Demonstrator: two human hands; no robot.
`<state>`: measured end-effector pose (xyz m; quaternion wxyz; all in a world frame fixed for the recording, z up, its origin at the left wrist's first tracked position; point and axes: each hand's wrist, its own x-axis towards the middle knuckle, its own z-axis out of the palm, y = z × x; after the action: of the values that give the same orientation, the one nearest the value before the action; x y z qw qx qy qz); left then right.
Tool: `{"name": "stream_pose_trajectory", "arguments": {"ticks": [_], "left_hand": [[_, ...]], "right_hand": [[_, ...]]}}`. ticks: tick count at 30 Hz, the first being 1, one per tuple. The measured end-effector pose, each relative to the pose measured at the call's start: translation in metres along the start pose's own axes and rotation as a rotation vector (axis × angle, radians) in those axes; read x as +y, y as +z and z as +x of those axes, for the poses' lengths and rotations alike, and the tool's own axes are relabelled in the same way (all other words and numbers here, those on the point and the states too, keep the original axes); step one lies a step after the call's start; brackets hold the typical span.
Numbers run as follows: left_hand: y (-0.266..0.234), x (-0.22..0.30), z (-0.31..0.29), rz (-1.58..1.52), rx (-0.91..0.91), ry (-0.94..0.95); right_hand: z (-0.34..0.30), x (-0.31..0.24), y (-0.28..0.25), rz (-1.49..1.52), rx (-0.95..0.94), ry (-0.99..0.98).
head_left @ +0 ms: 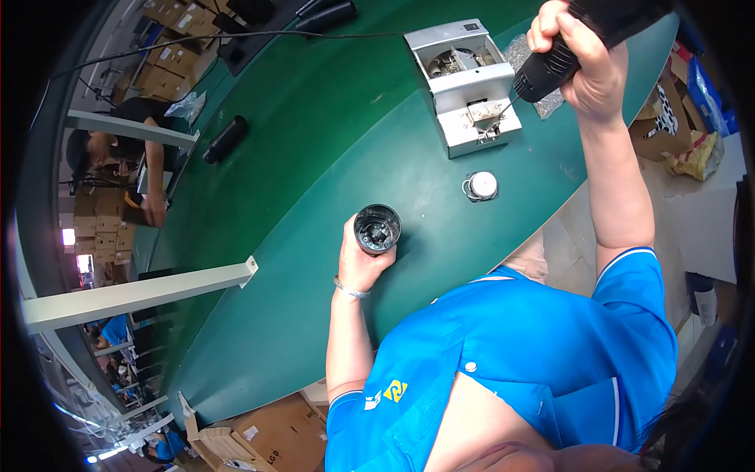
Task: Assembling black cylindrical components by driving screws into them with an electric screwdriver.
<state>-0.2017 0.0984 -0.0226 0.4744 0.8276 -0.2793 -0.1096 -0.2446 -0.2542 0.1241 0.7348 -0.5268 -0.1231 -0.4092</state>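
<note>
My left hand [360, 258] grips a black round cup-shaped housing [377, 229] that stands open-side up on the green table [314, 157]. My right hand [578, 55] is raised and shut on a black electric screwdriver [562, 59]. Its thin bit points down-left into the front slot of a grey screw feeder box [465, 85]. A small round white-and-black part [480, 186] lies on the table between the box and the housing.
A black cylinder [226, 138] lies at the table's far left, with a black cable [236, 38] running along the back. A clear plastic bag [525, 67] sits beside the feeder box. Another person [130, 149] works at the left. Cardboard boxes [259, 436] stand on the floor.
</note>
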Motion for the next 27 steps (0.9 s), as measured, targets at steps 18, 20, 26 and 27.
{"name": "stream_pose_trajectory", "arguments": {"ticks": [18, 20, 26, 27], "left_hand": [[0.025, -0.012, -0.012, -0.06, 0.257, 0.22], [0.026, -0.009, -0.014, -0.066, 0.28, 0.208], [0.026, -0.002, -0.009, 0.151, 0.321, 0.3], [0.027, -0.001, -0.008, 0.227, 0.33, 0.332]], "right_hand": [[-0.019, -0.049, 0.045, 0.371, -0.198, 0.125], [-0.018, -0.051, 0.051, 0.413, -0.209, 0.029], [-0.045, -0.047, 0.089, 0.374, -0.219, 0.068], [-0.038, -0.041, 0.062, 0.364, -0.22, 0.073]]}}
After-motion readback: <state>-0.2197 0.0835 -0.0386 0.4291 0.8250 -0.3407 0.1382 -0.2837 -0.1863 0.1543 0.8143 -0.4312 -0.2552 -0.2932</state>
